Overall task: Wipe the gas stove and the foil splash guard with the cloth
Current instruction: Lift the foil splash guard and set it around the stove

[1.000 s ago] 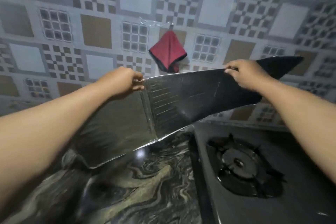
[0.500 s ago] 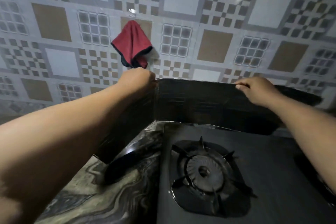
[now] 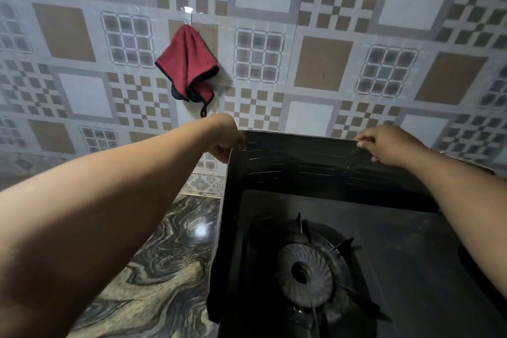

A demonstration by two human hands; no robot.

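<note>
Gas stove [image 3: 411, 269] fills the lower right of the view, its dark top nearest the camera, with a round burner [image 3: 304, 274] and the black prongs of a pan support [image 3: 343, 244] around it. Left of the stove lies a marbled countertop [image 3: 164, 269], swirled in grey, black and cream, with a bright reflection on it.

Both bare forearms reach forward from the bottom corners. Beyond the burner, the foil splash guard [image 3: 315, 162] stands upright around the stove's back and left side, folded at the rear left corner, its dark inner face creased in horizontal lines. A left panel of it runs down toward the camera along the stove's edge, between stove and countertop.

At that rear left corner the left hand [image 3: 223, 137] grips the guard's top edge, fingers curled over it. Farther right along the same top edge, the right hand [image 3: 386, 145] pinches the foil between thumb and curled fingers.

Behind the guard rises a tiled wall [image 3: 323, 71] patterned in white, tan and checkered squares. On it, above and slightly left of the left hand, a red cloth [image 3: 189, 60] with dark trim hangs from a small hook [image 3: 188, 11], apart from both hands. A light glare shows at the top of the wall.
</note>
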